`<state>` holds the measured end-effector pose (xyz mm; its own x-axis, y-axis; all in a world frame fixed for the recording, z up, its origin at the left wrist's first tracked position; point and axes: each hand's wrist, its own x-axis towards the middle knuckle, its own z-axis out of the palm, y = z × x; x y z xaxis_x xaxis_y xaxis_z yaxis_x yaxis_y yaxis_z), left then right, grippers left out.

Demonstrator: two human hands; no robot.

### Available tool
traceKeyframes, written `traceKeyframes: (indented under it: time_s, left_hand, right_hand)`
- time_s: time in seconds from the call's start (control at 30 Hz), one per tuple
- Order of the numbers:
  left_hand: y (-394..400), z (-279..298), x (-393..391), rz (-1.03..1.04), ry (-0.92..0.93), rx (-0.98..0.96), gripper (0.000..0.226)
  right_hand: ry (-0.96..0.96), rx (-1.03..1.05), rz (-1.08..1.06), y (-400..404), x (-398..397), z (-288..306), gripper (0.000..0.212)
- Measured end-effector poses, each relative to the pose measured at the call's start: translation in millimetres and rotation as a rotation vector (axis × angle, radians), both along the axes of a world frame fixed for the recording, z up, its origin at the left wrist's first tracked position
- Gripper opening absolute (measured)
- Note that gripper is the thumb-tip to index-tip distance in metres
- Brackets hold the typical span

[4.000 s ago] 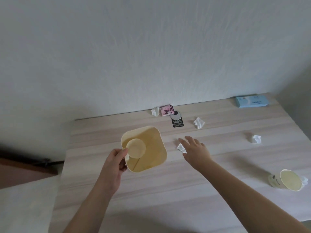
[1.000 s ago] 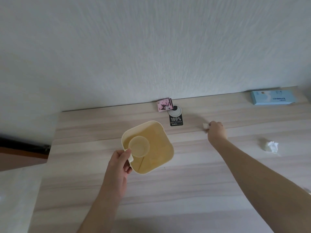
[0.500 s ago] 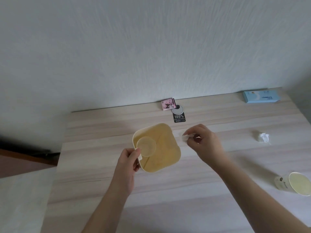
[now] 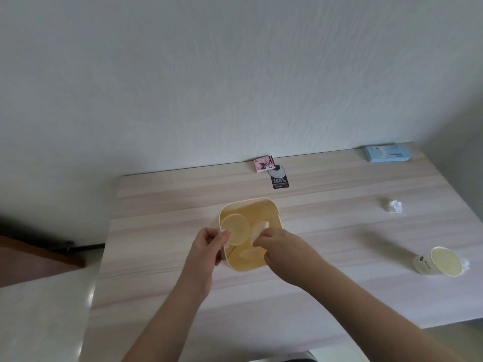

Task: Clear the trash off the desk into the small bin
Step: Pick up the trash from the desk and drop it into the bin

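A pale wood desk (image 4: 326, 283) meets a white wall (image 4: 235, 74). At its middle stands the small yellow bin (image 4: 271, 212); my left hand (image 4: 206, 246) clasps its near-left rim together with a round lid (image 4: 235, 229). My right hand (image 4: 282, 246) hangs over the bin's mouth, fingers loosened, white tissue (image 4: 257, 229) lying inside below them. A paper cup (image 4: 439, 261) lies tipped at far right, a blue pack (image 4: 388, 154) by the wall, a crumpled tissue (image 4: 393, 206) between them, a pink packet (image 4: 264, 163) and a black tag (image 4: 280, 181) behind the bin.
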<state>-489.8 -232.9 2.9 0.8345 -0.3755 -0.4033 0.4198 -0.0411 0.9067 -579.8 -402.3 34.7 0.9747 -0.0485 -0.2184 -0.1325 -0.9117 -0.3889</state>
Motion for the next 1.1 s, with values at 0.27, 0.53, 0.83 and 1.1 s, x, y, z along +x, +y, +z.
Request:
traceKeyframes:
  time_s: [0.27, 0.53, 0.83, 1.1]
  left_hand:
    - [11.5, 1.4, 1.9, -0.043, 0.006, -0.018, 0.021]
    - [2.2, -3.8, -1.3, -0.122, -0.009, -0.034, 0.016]
    - [-38.6, -8.1, -26.6, -0.355, 0.011, -0.041, 0.029]
    - [-101.8, 1.3, -50.8, -0.416, 0.013, -0.026, 0.035]
  right_hand:
    - [-0.107, -0.008, -0.156, 7.6, -15.0, 29.2, 0.035]
    - [-0.267, 0.129, -0.345, -7.3, -49.2, 40.7, 0.028]
    - [-0.345, 0.135, -0.585, -50.6, -109.3, 26.0, 0.021]
    - [-0.333, 0.092, -0.824, -133.7, -169.1, 5.3, 0.021]
